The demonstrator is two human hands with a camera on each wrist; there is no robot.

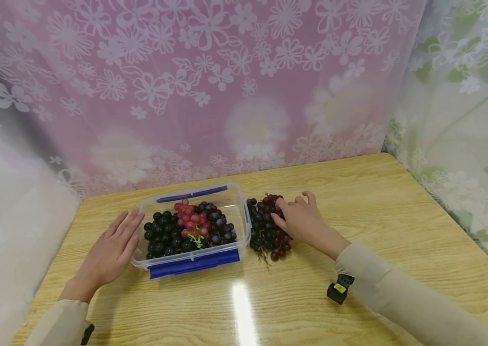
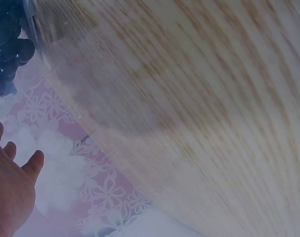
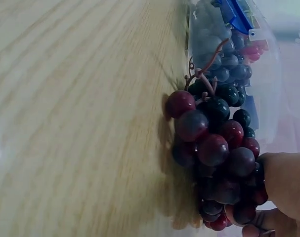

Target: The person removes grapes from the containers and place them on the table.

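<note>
Red grapes are sitting beneath the fingers of the right hand, whose thumb and forefinger are pinching the bunch; green grapes are lying just left of those fingertips; farther left of them, a clear box is holding black grapes, pink grapes and purple grapes; the left hand is stretching its fingers out straight, close together, alongside the box; whether their tips are touching its wall, I cannot tell.

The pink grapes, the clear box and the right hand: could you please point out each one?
Pink grapes (image 1: 193, 219): head view, middle of the bunch.
Clear box (image 1: 194, 264): head view, its blue front latch.
Right hand (image 1: 303, 219): head view, back of hand.
</note>
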